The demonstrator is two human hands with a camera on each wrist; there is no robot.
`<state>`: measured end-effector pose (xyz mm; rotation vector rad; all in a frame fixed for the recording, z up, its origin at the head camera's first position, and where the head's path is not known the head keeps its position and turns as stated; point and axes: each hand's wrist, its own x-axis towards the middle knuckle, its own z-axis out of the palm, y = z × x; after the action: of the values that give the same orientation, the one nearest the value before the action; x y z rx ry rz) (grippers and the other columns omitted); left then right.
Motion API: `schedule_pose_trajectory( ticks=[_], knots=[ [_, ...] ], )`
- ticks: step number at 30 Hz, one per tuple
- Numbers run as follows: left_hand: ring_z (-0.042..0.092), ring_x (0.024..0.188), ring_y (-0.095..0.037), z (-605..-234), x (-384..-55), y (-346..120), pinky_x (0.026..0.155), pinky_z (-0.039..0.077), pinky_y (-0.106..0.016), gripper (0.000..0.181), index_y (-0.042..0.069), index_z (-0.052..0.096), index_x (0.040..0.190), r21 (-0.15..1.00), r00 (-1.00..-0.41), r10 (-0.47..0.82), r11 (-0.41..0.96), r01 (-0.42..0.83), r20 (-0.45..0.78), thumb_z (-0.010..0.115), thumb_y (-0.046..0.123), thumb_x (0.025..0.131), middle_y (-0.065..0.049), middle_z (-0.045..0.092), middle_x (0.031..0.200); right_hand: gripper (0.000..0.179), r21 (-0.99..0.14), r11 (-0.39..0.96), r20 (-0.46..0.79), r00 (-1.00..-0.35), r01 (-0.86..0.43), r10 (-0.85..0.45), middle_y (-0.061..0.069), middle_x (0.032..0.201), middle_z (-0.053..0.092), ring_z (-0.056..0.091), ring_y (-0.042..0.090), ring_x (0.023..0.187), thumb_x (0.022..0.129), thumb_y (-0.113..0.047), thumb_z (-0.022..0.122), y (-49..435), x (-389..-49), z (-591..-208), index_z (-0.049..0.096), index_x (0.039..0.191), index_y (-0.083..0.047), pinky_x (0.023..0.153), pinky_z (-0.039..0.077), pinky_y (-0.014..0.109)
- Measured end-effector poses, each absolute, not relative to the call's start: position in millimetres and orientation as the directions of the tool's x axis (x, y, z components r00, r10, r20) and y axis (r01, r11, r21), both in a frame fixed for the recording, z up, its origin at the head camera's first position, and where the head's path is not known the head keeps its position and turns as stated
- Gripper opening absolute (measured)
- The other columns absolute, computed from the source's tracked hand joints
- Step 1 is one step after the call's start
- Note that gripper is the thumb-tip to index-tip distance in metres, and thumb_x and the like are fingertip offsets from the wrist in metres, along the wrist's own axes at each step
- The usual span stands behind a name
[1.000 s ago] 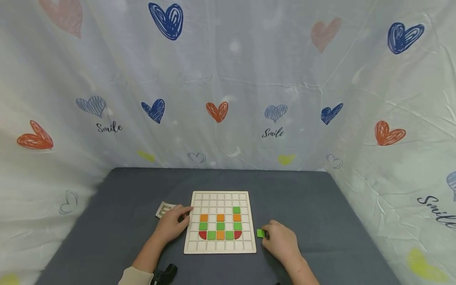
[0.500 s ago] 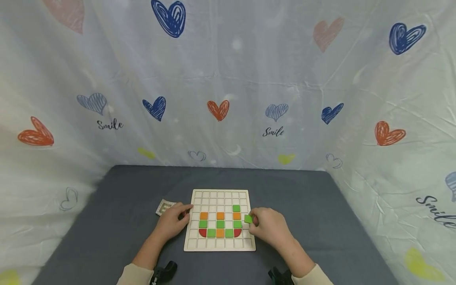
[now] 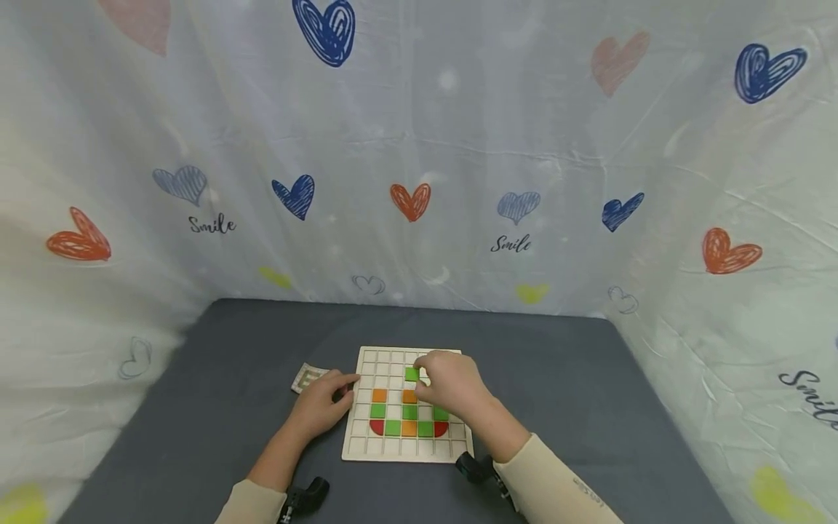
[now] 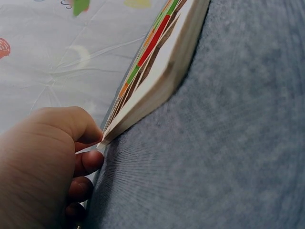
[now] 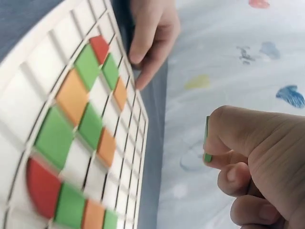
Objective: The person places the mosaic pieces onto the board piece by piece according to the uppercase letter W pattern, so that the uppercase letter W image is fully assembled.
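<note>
My right hand [image 3: 452, 382] pinches a green square tile [image 3: 411, 374] between thumb and fingertips, over the upper right part of a pale gridded board [image 3: 356, 445]. In the right wrist view that tile [image 5: 207, 138] appears edge-on, lifted off the board. Orange, green and red tiles lie in the board's cells; my right hand hides some of them. At the board's left edge, my left hand [image 3: 317, 407] touches the rim with extended index finger and thumb. The left wrist view shows this hand [image 4: 52, 157] against the board's edge [image 4: 157, 86], its other fingers bent.
A small patterned card [image 3: 308, 377] lies beside my left hand, partly covered by it. Dark grey cloth [image 3: 543, 349] covers the table. Behind and at the sides hangs a white curtain [image 3: 452, 240] printed with hearts.
My right hand has carried the green tile from right of the board up and left over it. My left hand stays at the board's left edge. The head view has shifted slightly.
</note>
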<state>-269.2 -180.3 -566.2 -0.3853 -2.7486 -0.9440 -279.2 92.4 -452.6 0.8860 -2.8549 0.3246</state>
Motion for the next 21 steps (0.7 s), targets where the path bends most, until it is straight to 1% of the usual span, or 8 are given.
schedule_pose_trajectory(
  ticks=[3, 6, 9, 12, 14, 16, 19, 21],
  knots=[
    [0.038, 0.063, -0.006, -567, -269, -180, 0.062, 0.035, -0.030, 0.033, 0.014, 0.075, 0.128, 0.574, -0.949, 0.176, 0.763, 0.299, 0.261, 0.072, 0.014, 0.095, 0.012, 0.048, 0.081, 0.027, -0.145, 0.798, 0.166, -0.809, -0.585, -0.563, 0.000, 0.094, 0.075, 0.037, 0.008, 0.052, 0.084, -0.018, 0.072, 76, -286, -453, 0.081, 0.109, -0.013, 0.043, 0.029, 0.025],
    [0.039, 0.064, -0.007, -566, -269, -179, 0.062, 0.035, -0.029, 0.032, 0.014, 0.075, 0.128, 0.577, -0.952, 0.175, 0.762, 0.293, 0.252, 0.072, 0.015, 0.096, 0.011, 0.048, 0.081, 0.027, -0.137, 0.799, 0.110, -0.810, -0.586, -0.576, -0.001, 0.097, 0.076, 0.044, 0.008, 0.058, 0.085, -0.021, 0.074, 60, -293, -455, 0.081, 0.110, -0.014, 0.047, 0.034, 0.025],
    [0.039, 0.063, -0.007, -565, -269, -179, 0.062, 0.035, -0.029, 0.032, 0.014, 0.075, 0.127, 0.575, -0.951, 0.178, 0.763, 0.295, 0.253, 0.072, 0.016, 0.096, 0.011, 0.048, 0.081, 0.017, -0.117, 0.803, 0.048, -0.811, -0.585, -0.583, -0.005, 0.084, 0.072, 0.047, 0.009, 0.059, 0.085, -0.022, 0.074, 46, -302, -462, 0.081, 0.099, -0.016, 0.049, 0.038, 0.026],
    [0.038, 0.062, -0.007, -564, -269, -180, 0.061, 0.035, -0.029, 0.031, 0.014, 0.075, 0.126, 0.575, -0.948, 0.180, 0.760, 0.302, 0.261, 0.072, 0.016, 0.096, 0.012, 0.047, 0.080, 0.004, -0.110, 0.803, -0.011, -0.807, -0.586, -0.590, -0.007, 0.065, 0.058, 0.042, 0.011, 0.054, 0.083, -0.021, 0.075, 36, -309, -473, 0.076, 0.080, -0.018, 0.048, 0.035, 0.027],
    [0.038, 0.062, -0.006, -564, -269, -180, 0.061, 0.035, -0.029, 0.030, 0.014, 0.075, 0.126, 0.575, -0.947, 0.179, 0.760, 0.304, 0.265, 0.072, 0.016, 0.096, 0.012, 0.047, 0.080, 0.014, -0.100, 0.805, -0.050, -0.805, -0.585, -0.591, -0.007, 0.057, 0.048, 0.039, 0.011, 0.052, 0.083, -0.023, 0.076, 32, -313, -479, 0.069, 0.071, -0.020, 0.047, 0.032, 0.027],
    [0.039, 0.063, -0.006, -563, -269, -181, 0.062, 0.035, -0.029, 0.030, 0.014, 0.075, 0.126, 0.574, -0.947, 0.178, 0.760, 0.305, 0.267, 0.072, 0.016, 0.096, 0.012, 0.047, 0.081, 0.021, -0.096, 0.810, -0.078, -0.807, -0.579, -0.586, -0.008, 0.055, 0.043, 0.037, 0.011, 0.050, 0.083, -0.025, 0.077, 29, -316, -485, 0.065, 0.067, -0.020, 0.047, 0.032, 0.027],
    [0.039, 0.063, -0.006, -563, -269, -181, 0.062, 0.035, -0.029, 0.031, 0.014, 0.075, 0.126, 0.572, -0.948, 0.179, 0.762, 0.304, 0.264, 0.071, 0.016, 0.096, 0.013, 0.048, 0.081, 0.025, -0.087, 0.815, -0.093, -0.810, -0.573, -0.579, -0.008, 0.052, 0.039, 0.036, 0.011, 0.049, 0.083, -0.027, 0.078, 26, -318, -490, 0.063, 0.063, -0.022, 0.046, 0.032, 0.027],
    [0.039, 0.063, -0.006, -563, -268, -182, 0.062, 0.035, -0.029, 0.030, 0.014, 0.075, 0.126, 0.572, -0.947, 0.179, 0.762, 0.304, 0.265, 0.071, 0.015, 0.096, 0.013, 0.048, 0.081, 0.027, -0.093, 0.815, -0.090, -0.811, -0.572, -0.579, -0.008, 0.051, 0.037, 0.035, 0.011, 0.048, 0.082, -0.024, 0.077, 25, -319, -492, 0.062, 0.061, -0.022, 0.046, 0.030, 0.027]
  ],
)
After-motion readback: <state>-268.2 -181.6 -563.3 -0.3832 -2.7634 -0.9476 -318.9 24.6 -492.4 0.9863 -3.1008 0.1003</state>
